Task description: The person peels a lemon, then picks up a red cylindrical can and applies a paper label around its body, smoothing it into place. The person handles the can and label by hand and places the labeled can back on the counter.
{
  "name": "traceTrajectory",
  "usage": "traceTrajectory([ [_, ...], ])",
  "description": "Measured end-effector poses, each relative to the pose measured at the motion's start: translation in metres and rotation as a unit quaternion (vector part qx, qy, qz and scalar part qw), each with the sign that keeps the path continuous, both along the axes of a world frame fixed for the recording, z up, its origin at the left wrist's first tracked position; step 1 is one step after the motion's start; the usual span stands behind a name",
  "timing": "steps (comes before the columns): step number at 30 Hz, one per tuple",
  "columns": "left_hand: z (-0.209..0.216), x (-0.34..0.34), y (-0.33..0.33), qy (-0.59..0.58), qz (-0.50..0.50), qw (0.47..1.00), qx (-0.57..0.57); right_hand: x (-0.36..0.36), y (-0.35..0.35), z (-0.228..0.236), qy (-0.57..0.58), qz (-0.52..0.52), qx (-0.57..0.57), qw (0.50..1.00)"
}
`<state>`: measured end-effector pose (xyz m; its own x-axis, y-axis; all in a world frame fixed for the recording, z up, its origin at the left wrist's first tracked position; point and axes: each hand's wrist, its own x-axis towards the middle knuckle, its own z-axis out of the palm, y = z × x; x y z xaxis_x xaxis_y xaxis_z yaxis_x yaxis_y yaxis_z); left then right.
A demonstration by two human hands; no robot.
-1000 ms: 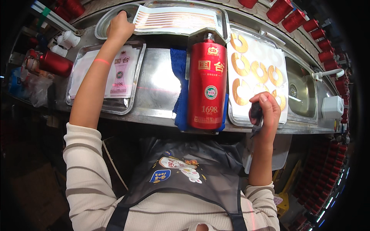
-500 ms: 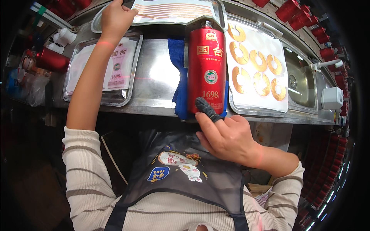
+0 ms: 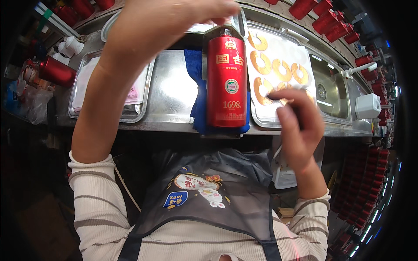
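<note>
A red bottle (image 3: pixel 226 87) with gold lettering rests on a blue cloth (image 3: pixel 197 93), its neck pointing away from me. Across the top of the view, my left hand (image 3: pixel 187 15) reaches over to the bottle's neck. Its fingers bend together there, partly cut off and blurred; what they pinch is hidden. My right hand (image 3: pixel 302 126) is lifted right of the bottle, touching nothing, with thumb and index finger apart. A dark cover wraps that index finger. Behind it, gold C-shaped labels (image 3: pixel 283 69) lie in rows on a white sheet.
At left, a steel tray (image 3: pixel 146 102) holds white and pink printed papers. Another tray (image 3: pixel 237 26), mostly behind my left hand, stands at the back. To the right are a sink (image 3: pixel 324 104), a tap (image 3: pixel 359 69) and a white jug (image 3: pixel 368 105). Red bottles (image 3: pixel 328 19) line the back right.
My left hand has moved right, from the gold strips on the back tray to the bottle's neck. My right hand has come off the bottle's base and shifted right, toward the gold labels.
</note>
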<state>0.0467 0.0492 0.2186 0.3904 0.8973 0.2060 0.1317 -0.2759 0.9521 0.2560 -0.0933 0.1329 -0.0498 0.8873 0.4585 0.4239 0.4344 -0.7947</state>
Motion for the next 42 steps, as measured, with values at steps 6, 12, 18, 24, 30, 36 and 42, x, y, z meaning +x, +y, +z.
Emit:
traceTrajectory([
  [6,0.008,0.010,-0.036,0.002,-0.088,0.996,0.000,-0.001,0.039,0.063,0.209,0.097,-0.221,0.948],
  [12,-0.012,-0.002,-0.073,-0.045,-0.114,0.991,-0.056,0.043,-0.003,0.035,0.344,0.223,-0.384,0.827],
  [18,-0.079,-0.017,-0.120,-0.140,0.001,0.983,-0.118,0.029,-0.014,0.030,0.155,0.072,-0.337,0.926],
  [24,-0.153,-0.029,-0.141,-0.149,0.123,0.965,-0.178,0.007,-0.012,-0.032,0.103,0.062,-0.367,0.922],
  [30,-0.163,-0.026,-0.137,-0.168,0.133,0.957,-0.196,0.001,-0.010,-0.048,0.165,0.026,-0.376,0.912],
  [36,-0.163,-0.024,-0.137,-0.164,0.132,0.955,-0.209,0.003,-0.010,-0.056,0.179,0.017,-0.380,0.907],
  [42,-0.167,-0.025,-0.134,-0.167,0.121,0.956,-0.209,0.002,-0.011,-0.060,0.183,0.013,-0.380,0.907],
])
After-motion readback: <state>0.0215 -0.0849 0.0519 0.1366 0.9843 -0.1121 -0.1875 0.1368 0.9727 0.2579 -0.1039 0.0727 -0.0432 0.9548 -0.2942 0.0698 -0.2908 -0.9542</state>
